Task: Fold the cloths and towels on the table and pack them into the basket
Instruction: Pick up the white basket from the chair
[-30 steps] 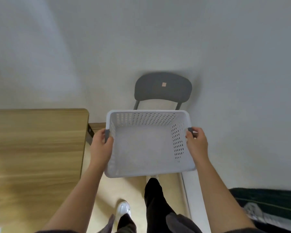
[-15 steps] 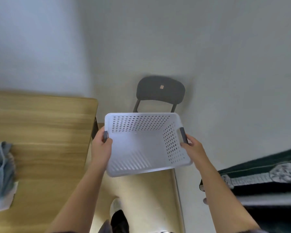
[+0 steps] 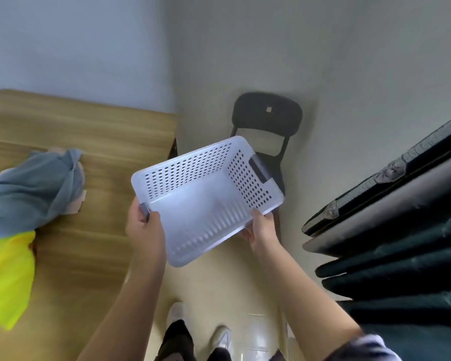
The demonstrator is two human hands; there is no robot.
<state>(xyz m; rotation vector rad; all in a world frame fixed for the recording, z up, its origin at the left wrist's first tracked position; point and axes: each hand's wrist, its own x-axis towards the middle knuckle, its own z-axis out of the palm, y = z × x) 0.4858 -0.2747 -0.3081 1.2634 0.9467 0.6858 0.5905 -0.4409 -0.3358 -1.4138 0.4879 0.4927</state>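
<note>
Far left of the left fingers, a yellow cloth [image 3: 8,277] has come into view at the worktop's [image 3: 102,152] near edge. The crumpled blue-grey cloth [image 3: 34,188] just beyond it, touching it, shows far more than half a second ago. Both lie well apart from the basket.

The left hand [image 3: 145,230] still has its fingers [image 3: 141,220] curled round the basket's grey left handle [image 3: 144,212], thumb on top.

The basket [image 3: 206,204] is held in the air between the two hands, past the worktop's right edge and above the floor. It has swung round and tilted, its right end now raised and farther off. Its perforated walls and ribbed floor show all over.

The right hand [image 3: 261,230] has left the right handle [image 3: 258,168] and now pinches the near long rim, thumb over, fingers hidden under.

Beyond the right fingers stands a dark chair [image 3: 267,115], and to their right a stack of dark cushions [image 3: 401,256], larger in view than before.
</note>
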